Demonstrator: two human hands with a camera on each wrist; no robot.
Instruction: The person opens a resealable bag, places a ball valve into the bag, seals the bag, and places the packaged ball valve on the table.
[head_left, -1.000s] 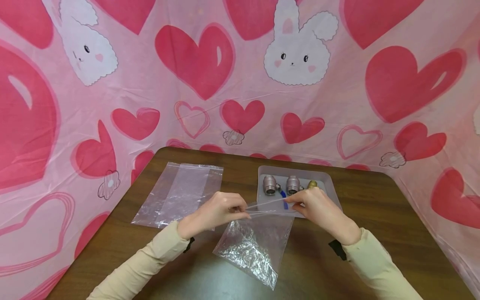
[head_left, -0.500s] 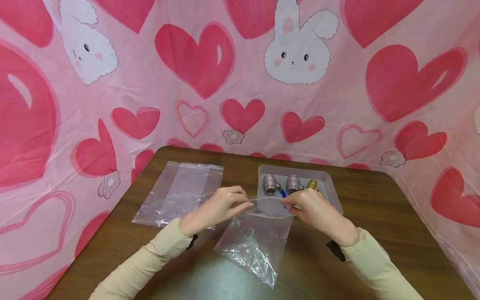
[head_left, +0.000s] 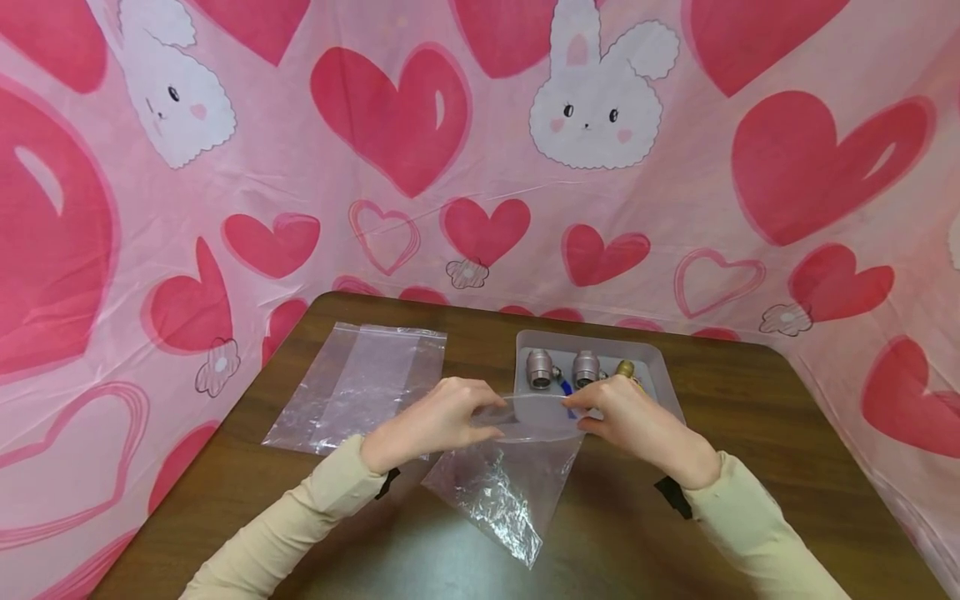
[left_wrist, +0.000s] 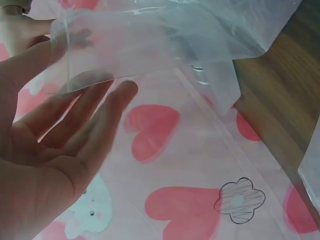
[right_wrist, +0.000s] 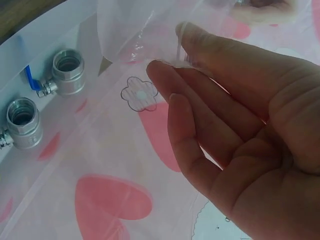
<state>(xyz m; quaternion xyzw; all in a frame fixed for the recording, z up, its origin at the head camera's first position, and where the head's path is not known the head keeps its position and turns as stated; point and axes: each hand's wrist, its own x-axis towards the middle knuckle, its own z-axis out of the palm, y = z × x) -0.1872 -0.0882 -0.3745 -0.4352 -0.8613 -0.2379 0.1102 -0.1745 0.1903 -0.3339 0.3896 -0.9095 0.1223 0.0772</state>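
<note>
A clear plastic zip bag hangs between the two hands, its mouth spread apart toward the tray. My left hand is at the bag's left side, thumb and fingers well apart; in the left wrist view its fairly straight fingers touch the film. At the opposite side, my right hand holds the mouth's edge between thumb and curled fingers. Beyond the bag, two metal ball valves stand in a translucent tray; one shows a blue lever. A brass-coloured fitting is partly hidden by the right hand.
More clear zip bags lie flat, overlapping, on the wooden table at the left. A pink cloth printed with hearts and rabbits hangs around the table's back and sides.
The left thumb and fingers have moved apart, and the bag's mouth has gone from narrow to wide. Its lower corner has shifted slightly left. The right hand has barely moved.
</note>
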